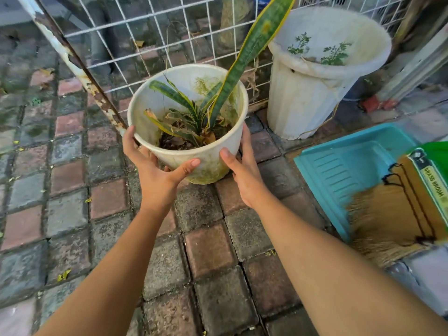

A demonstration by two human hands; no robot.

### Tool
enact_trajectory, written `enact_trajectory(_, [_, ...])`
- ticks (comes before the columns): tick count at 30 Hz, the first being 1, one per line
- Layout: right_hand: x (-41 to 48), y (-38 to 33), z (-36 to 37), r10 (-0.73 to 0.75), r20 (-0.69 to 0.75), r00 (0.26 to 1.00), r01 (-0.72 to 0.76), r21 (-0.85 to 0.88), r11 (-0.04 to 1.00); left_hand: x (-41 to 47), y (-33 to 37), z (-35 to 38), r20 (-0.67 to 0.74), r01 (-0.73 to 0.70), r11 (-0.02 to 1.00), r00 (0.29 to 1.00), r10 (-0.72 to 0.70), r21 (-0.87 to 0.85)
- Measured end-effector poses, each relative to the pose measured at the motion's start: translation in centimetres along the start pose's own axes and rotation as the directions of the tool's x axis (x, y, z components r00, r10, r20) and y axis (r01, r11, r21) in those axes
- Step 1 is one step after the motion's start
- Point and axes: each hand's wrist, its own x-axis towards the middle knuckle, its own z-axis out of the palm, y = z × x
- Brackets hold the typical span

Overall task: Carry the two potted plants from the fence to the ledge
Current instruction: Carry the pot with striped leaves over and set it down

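A white pot with a snake plant [208,151] stands on the brick paving in front of the white wire fence [150,37]. My left hand [155,170] wraps the pot's left side, thumb across its front wall. My right hand [242,170] presses against the pot's right side, fingers behind it. The pot's base looks to be touching the ground. A second, taller white pot [305,98] with small green seedlings stands to the right, against the fence.
A rusty white metal bar [72,61] leans diagonally just left of the pot. To the right lie a teal plastic tray [339,170] and a grass broom [397,214] across it. Brick paving [208,251] spreads below my arms.
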Motion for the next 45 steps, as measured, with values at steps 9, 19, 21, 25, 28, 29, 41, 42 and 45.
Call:
enact_trajectory(9, [0.2, -1.1, 1.4, -0.094, -0.102, 0.990, 0.099, 0.050, 0.994, 2.1, 2.1, -1.0, 0.070, -0.226, 0.973, 0.971, 0.228, -0.037])
enact_trajectory(19, [0.3, -9.6, 4.0, -0.138, -0.063, 0.988, 0.145, 0.130, 0.981, 4.4, 10.0, -1.2, -0.013, -0.170, 0.984, 0.985, 0.170, -0.056])
enact_trajectory(21, [-1.0, -12.6, 5.2, -0.103, -0.054, 0.993, 0.110, 0.146, 0.983, 5.5, 13.3, -1.9, 0.024, -0.156, 0.986, 0.987, 0.158, -0.065])
enact_trajectory(25, [-4.0, -20.7, 7.1, -0.087, -0.068, 0.994, 0.093, 0.081, 0.992, 6.8, 21.0, -3.2, 0.041, -0.137, 0.987, 0.989, 0.141, -0.078])
enact_trajectory(28, [-5.7, -27.4, 8.6, -0.112, -0.036, 0.993, 0.115, 0.093, 0.989, 6.6, 28.0, -3.7, -0.016, -0.084, 0.992, 0.996, 0.082, -0.094])
enact_trajectory(29, [-6.4, -29.7, 9.1, -0.119, -0.021, 0.993, 0.121, 0.097, 0.988, 6.5, 30.6, -3.8, -0.032, -0.073, 0.993, 0.997, 0.071, -0.095])
enact_trajectory(41, [-16.8, -62.9, 19.3, -0.137, 0.080, 0.987, 0.130, 0.085, 0.988, 8.1, 68.1, -9.5, -0.198, -0.034, 0.998, 0.980, 0.021, -0.061])
enact_trajectory(42, [-18.0, -65.4, 20.2, -0.143, 0.108, 0.984, 0.134, 0.083, 0.988, 8.3, 71.1, -10.3, -0.202, -0.038, 0.997, 0.979, 0.023, -0.068])
enact_trajectory(45, [-21.4, -72.1, 22.5, -0.153, 0.169, 0.974, 0.146, 0.050, 0.988, 8.0, 79.3, -12.3, -0.237, -0.030, 0.997, 0.971, 0.011, -0.077])
